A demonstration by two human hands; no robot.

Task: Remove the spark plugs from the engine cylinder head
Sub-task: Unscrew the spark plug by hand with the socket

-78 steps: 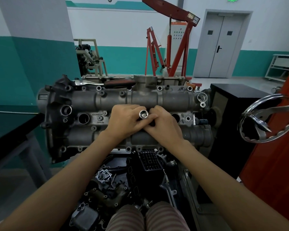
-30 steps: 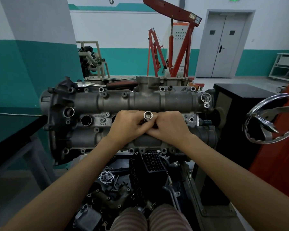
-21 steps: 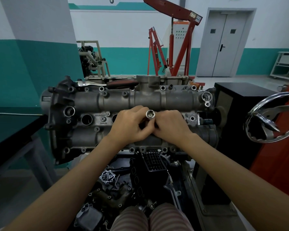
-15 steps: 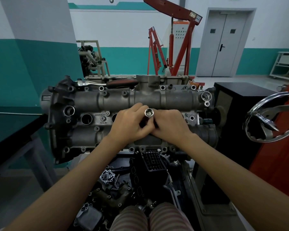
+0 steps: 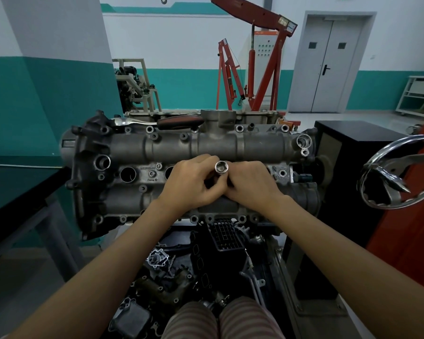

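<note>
Both of your hands meet at the middle of the engine cylinder head (image 5: 230,145), on the row of plug wells between its two long cam housings. Your left hand (image 5: 191,184) has its fingers (image 5: 201,161) curled around the shiny socket (image 5: 221,167), which stands upright out of a middle well with its open end facing up at you. Your right hand (image 5: 252,183) comes in from the other side, its fingers curled in against the socket's lower part, so the two hands touch each other around the tool (exactly how the fingertips sit on it is hidden behind your knuckles). No spark plug itself can be seen; whatever sits under the socket is covered.

Toward the left end of the cylinder head an open plug well (image 5: 127,174) shows as a dark round hole, and another is half hidden just beside your left hand. Along the far edge of the head lies a ratchet wrench (image 5: 157,122), chrome head to the left, dark red grip to the right.

Below the near edge, loose engine parts (image 5: 171,272) lie in a dark heap in front of your striped knees. A chrome handwheel (image 5: 399,172) stands off the right end, against a black cabinet (image 5: 348,148). A red engine hoist (image 5: 255,57) stands on the floor behind.
</note>
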